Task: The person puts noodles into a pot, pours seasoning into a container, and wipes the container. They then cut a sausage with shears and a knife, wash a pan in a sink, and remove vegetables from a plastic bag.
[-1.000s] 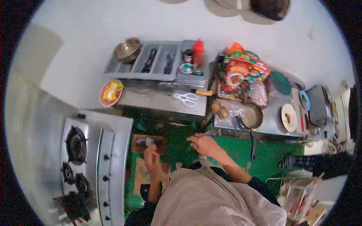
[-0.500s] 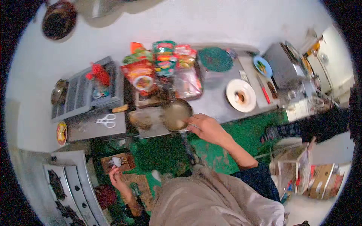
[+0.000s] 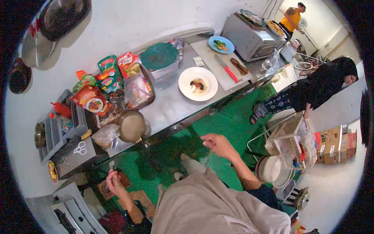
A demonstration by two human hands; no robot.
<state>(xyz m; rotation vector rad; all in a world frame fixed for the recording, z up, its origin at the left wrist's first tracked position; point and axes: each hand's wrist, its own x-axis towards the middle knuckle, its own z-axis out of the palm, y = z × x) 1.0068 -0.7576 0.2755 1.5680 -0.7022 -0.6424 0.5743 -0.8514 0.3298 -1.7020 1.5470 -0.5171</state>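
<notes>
My left hand (image 3: pixel 113 183) is low on the left over the floor, its fingers pinched on a small whitish crumpled piece (image 3: pixel 112 165) like plastic or tissue. My right hand (image 3: pixel 220 146) hovers in front of the counter, above the green floor. Its fingers are loosely bent and apart, with nothing visible in them. A round brownish pan (image 3: pixel 131 125) sits near the counter's front edge, beside a clear plastic bag (image 3: pixel 106 135). The white plate (image 3: pixel 187 74) with dark and pale seasonings in its middle lies farther right on the steel counter (image 3: pixel 165 111).
A red-handled knife (image 3: pixel 228 70) lies on the cutting board (image 3: pixel 204 50) near a blue plate (image 3: pixel 221 40). Food packets (image 3: pixel 89 99) and white scissors (image 3: pixel 80 148) are at left. One person (image 3: pixel 319 84) stands at right by a rack (image 3: pixel 288 134); another (image 3: pixel 292 19) is farther back.
My view has swung right, bringing both people into sight. My right hand has come away from the pan's rim. My left hand stays low with the whitish piece.
</notes>
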